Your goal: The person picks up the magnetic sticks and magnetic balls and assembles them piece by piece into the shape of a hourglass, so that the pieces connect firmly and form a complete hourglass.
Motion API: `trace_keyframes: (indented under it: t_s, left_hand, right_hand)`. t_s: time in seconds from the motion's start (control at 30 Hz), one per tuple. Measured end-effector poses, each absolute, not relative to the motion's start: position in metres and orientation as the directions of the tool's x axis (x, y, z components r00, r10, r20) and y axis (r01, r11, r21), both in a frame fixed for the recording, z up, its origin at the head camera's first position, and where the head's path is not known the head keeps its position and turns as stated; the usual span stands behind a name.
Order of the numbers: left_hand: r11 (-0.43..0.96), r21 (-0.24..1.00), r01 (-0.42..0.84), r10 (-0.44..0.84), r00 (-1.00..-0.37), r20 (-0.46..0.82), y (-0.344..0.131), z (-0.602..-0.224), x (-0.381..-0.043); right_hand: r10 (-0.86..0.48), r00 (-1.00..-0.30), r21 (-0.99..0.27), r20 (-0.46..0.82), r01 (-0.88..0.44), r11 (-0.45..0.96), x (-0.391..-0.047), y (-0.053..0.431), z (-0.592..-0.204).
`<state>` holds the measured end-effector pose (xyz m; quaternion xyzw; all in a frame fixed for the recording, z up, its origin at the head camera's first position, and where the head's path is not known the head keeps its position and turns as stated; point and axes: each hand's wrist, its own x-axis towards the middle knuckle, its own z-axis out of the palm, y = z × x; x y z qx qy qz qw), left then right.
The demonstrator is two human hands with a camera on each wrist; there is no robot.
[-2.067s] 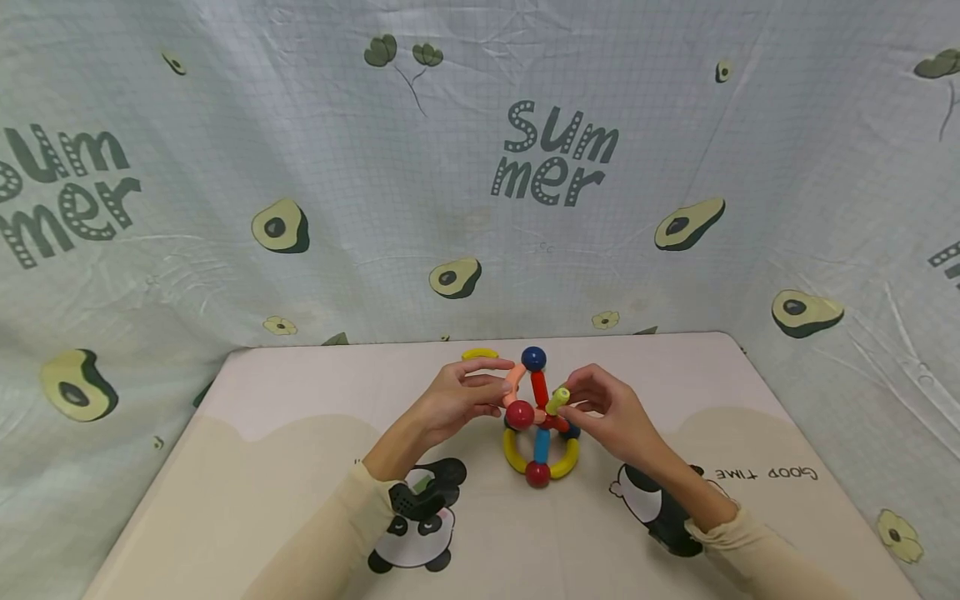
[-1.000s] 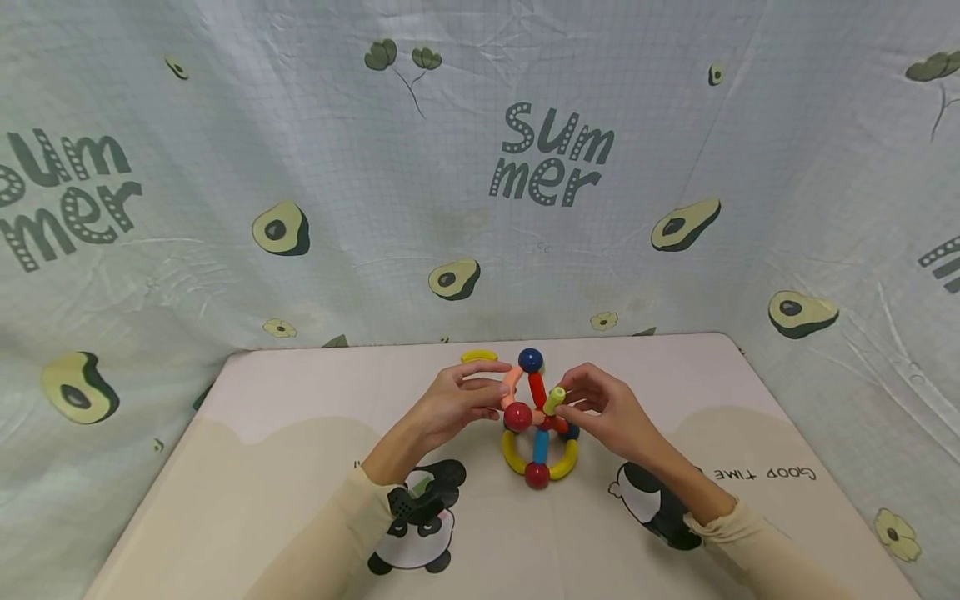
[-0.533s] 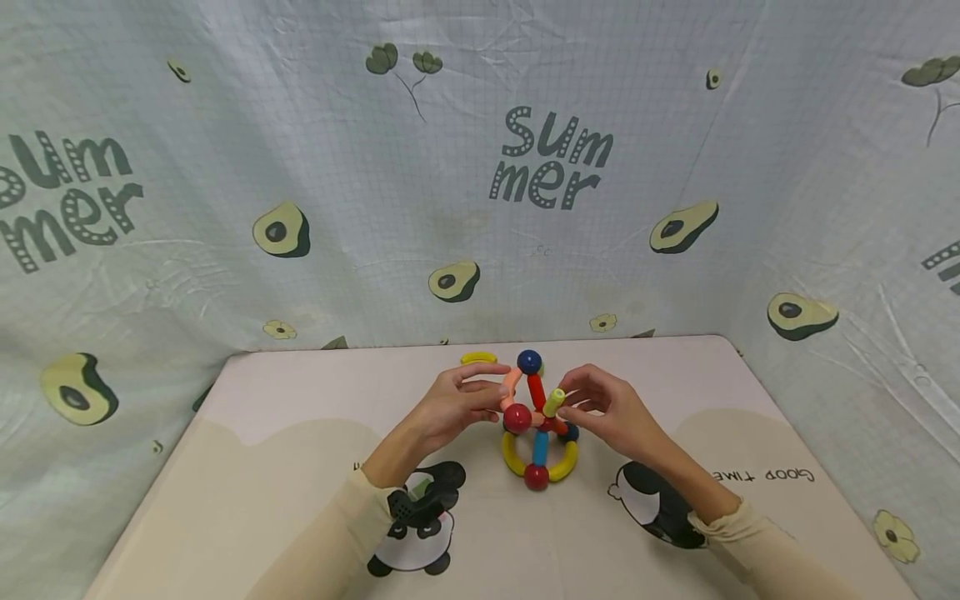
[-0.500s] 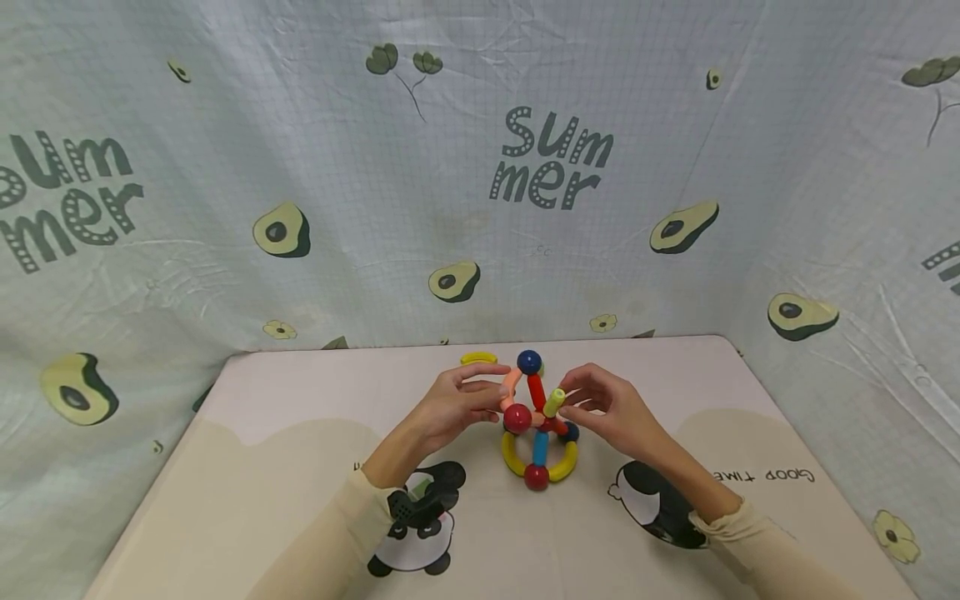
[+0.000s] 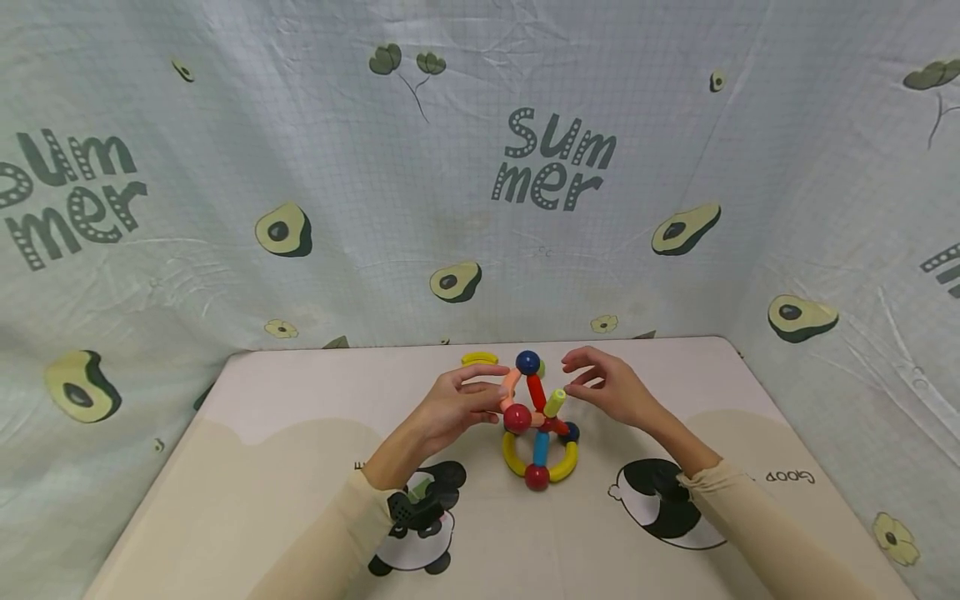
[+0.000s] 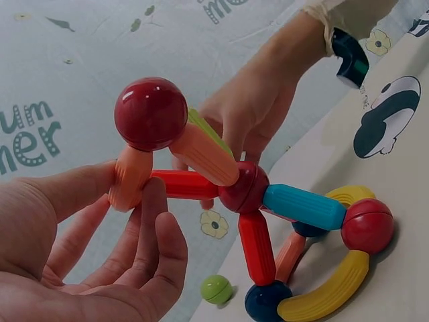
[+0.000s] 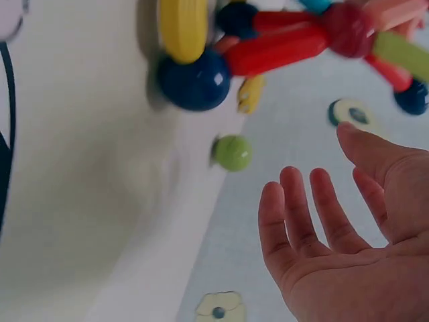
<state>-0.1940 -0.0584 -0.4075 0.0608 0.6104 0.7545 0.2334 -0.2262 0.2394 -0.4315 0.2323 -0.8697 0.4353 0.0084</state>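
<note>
A structure of magnetic rods and balls stands on the table, its base made of yellow curved rods [image 6: 330,290] and balls. A red center ball [image 6: 243,186] joins several rods, among them a light blue one [image 6: 305,206]. My left hand [image 5: 459,407] pinches the salmon curved rod [image 6: 130,178] between thumb and fingers, just under a red ball [image 6: 151,113]. The dark blue ball [image 5: 528,362] tops the structure. From the center ball a lime green rod [image 5: 555,403] sticks out with its outer end free. My right hand [image 5: 613,390] hovers beside it, fingers relaxed and holding nothing.
Behind the structure lie a green ball [image 7: 232,153] and a loose yellow curved rod [image 5: 479,358]. The table [image 5: 285,500] carries printed pandas. A hanging cloth [image 5: 360,167] with avocado prints walls off its far side.
My right hand has let go of the lime green rod and drawn slightly up and to the right. The rod stays on the structure. My left hand keeps its hold.
</note>
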Motion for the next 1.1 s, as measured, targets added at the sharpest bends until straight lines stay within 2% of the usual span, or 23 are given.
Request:
trace_keyframes:
  t_s: [0.33, 0.63, 1.1]
  left_hand:
    - [-0.152, 0.946, -0.286, 0.429, -0.881, -0.198, -0.058, -0.407, -0.195]
    - [-0.15, 0.945, -0.289, 0.428, -0.881, -0.201, -0.058, -0.406, -0.196]
    - [-0.161, 0.939, -0.304, 0.423, -0.881, -0.212, -0.058, -0.407, -0.194]
  right_hand:
    - [-0.343, -0.93, -0.773, 0.133, -0.313, 0.551, -0.267, 0.227, -0.453]
    - [-0.297, -0.955, -0.802, -0.005, -0.173, 0.572, -0.292, 0.216, -0.472]
    - [-0.304, -0.952, -0.758, -0.011, -0.19, 0.624, -0.299, 0.206, -0.482]
